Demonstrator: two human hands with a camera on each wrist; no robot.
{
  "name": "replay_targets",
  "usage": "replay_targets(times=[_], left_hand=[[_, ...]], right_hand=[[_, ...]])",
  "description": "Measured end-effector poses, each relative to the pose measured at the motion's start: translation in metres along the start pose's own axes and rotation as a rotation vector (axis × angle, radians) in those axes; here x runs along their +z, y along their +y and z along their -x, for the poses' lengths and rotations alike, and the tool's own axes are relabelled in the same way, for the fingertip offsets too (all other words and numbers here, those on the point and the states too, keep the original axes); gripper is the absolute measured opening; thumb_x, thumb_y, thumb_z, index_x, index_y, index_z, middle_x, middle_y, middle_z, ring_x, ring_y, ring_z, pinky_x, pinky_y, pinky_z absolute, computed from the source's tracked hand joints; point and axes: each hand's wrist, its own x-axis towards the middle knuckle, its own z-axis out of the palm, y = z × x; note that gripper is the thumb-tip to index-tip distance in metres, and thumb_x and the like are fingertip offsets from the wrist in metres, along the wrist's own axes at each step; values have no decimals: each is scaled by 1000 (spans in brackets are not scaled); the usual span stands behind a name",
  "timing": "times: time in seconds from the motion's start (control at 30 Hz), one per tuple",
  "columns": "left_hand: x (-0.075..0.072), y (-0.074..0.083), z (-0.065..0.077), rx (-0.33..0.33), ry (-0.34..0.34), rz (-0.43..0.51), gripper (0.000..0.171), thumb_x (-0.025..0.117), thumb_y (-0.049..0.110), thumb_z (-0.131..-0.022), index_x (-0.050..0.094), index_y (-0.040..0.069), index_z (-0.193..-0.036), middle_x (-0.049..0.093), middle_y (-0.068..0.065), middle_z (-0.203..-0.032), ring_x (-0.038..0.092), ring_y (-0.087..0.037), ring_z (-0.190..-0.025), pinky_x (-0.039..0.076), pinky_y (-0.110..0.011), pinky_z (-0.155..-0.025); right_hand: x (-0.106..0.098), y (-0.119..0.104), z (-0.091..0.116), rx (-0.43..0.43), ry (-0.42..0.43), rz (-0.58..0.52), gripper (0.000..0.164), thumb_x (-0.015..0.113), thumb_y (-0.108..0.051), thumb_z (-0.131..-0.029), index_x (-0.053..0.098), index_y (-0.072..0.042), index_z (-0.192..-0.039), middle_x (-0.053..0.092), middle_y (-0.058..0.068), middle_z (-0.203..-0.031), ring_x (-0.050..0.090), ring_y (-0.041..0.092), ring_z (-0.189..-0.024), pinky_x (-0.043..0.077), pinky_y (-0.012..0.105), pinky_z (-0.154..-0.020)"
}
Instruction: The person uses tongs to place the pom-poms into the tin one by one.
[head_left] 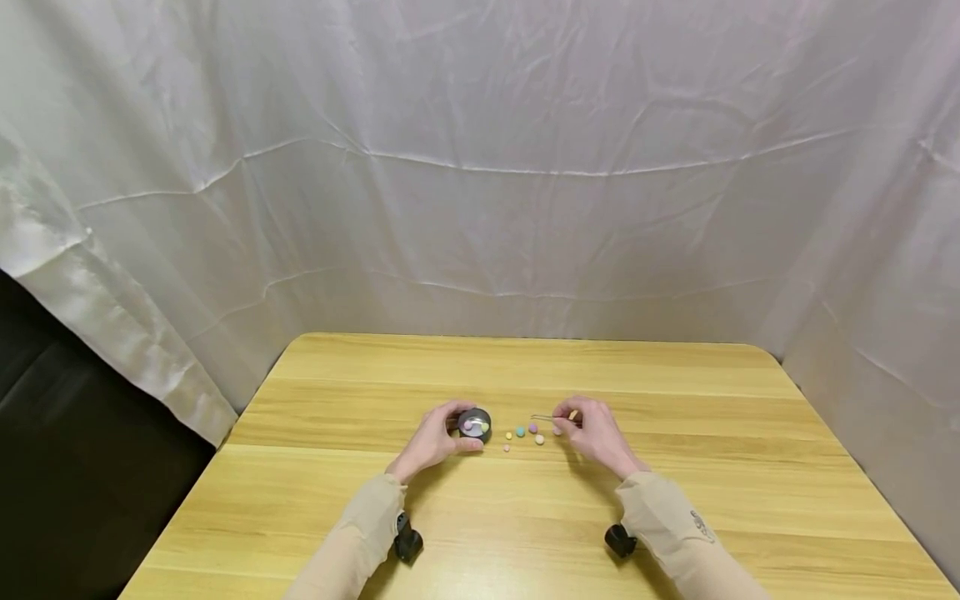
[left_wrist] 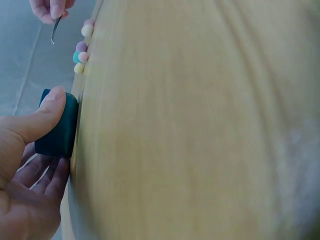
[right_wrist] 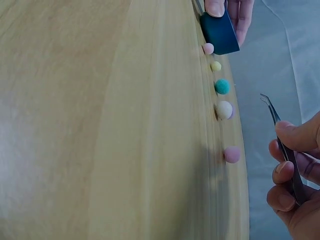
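My left hand holds a small dark round bowl, thumb on one side and fingers on the other. Inside the bowl, in the head view, lie a lilac pompom and a yellow-green one. My right hand pinches bent-tip tweezers, which point left above the table with nothing between their tips. Between the hands lie a teal pompom, a white one, a purple one, a small yellow one and a small pink one. Another pink pompom lies by the right hand.
The wooden table has rounded far corners. Pale curtains hang behind it and along both sides. A black surface shows at far left. Small black cameras sit at both wrists.
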Motion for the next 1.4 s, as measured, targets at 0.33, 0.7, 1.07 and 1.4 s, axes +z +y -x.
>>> replay_targets(times=[0.33,0.7,1.07,1.4], left_hand=[[0,0,0,3,7,12,61,86,12,-78,60,0,-131,67,-22,-125,67,-38,-115,55,-49,-100],[2,0,5,-2,-4,23,60,85,13,-80,59,2,-132,67,-19,-127,66,-36,-118,54,-49,-103],[3,0,7,-12,-2,30,61,86,15,-80,59,2,-133,67,-20,-126,65,-37,-119,53,-50,-104],[1,2,5,-2,-4,24,60,86,14,-80,59,2,-133,67,-20,-127,65,-37,-119,53,-50,-105]], right_hand=[[4,0,2,-4,-18,8,3,70,-5,-92,73,-3,-93,73,7,-89,59,11,-70,49,19,-61],[10,-1,5,24,-28,28,4,71,-4,-92,73,-7,-93,73,5,-91,60,11,-73,50,21,-64],[9,-4,6,45,-25,-1,5,70,-4,-92,73,-8,-92,72,6,-90,59,12,-72,49,21,-64],[4,-3,4,22,-19,-17,5,69,-4,-93,72,-8,-93,72,6,-87,54,11,-66,45,20,-57]])
